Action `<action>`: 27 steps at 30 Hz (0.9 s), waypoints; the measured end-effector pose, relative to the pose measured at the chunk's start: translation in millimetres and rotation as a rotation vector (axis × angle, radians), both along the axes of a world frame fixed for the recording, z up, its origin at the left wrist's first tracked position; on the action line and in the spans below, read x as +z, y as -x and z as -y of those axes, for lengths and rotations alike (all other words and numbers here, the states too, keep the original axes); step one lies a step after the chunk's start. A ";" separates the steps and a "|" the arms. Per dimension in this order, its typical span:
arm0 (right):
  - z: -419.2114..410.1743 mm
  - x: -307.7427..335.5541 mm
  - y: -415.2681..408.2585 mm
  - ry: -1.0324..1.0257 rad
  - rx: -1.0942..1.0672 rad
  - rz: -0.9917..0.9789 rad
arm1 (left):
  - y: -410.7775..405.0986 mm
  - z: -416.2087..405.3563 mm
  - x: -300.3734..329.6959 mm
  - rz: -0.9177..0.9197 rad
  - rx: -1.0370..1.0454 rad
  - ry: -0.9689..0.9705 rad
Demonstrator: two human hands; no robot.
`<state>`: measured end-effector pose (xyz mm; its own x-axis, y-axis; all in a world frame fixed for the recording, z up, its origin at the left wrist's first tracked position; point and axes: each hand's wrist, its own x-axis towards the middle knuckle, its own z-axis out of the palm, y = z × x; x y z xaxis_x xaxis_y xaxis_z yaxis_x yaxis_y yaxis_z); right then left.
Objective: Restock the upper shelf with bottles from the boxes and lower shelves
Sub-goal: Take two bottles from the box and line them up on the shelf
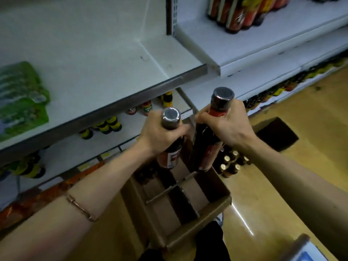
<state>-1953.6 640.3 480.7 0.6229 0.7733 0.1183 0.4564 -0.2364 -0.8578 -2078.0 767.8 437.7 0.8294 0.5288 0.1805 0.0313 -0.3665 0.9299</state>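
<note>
My left hand [160,134] grips the neck of a dark bottle [170,146], fingers curled round just under its silver cap; red label shows below my wrist. My right hand [224,123] grips a second dark bottle [207,140] the same way, at the neck under its cap, held a bit higher than the left one. Both bottles upright, slightly tilted, close beside each other; cannot tell if they touch. Both are in the air above a cardboard box [216,202] with divider cells, sitting low in front of me. They are below and in front of the edge of the upper shelf [98,59], which is bare white on this side apart from green packets [20,98] at far left. Thin bracelet [81,208] on my left forearm. Small yellow-labelled jars [109,125] on the lower shelf under the edge. Gold-capped bottles [231,162] clustered on the floor just right of the box. More red-labelled bottles [243,12] stand on the neighbouring shelf, upper right. A second dark box [276,134] lies on the floor [301,185] behind my right wrist.
</note>
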 end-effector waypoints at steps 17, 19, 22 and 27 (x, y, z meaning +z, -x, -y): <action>175.2 206.1 36.0 -0.192 -0.615 0.247 | -47.9 118.5 221.9 0.093 -0.644 0.118; 206.2 218.8 32.9 -0.206 -0.675 0.259 | -60.5 144.4 236.8 0.071 -0.710 0.108; 251.5 232.5 27.4 -0.189 -0.744 0.272 | -80.4 188.5 251.3 0.048 -0.779 0.131; 314.4 244.7 10.5 -0.149 -0.781 0.260 | -106.1 260.2 261.7 0.070 -0.809 0.114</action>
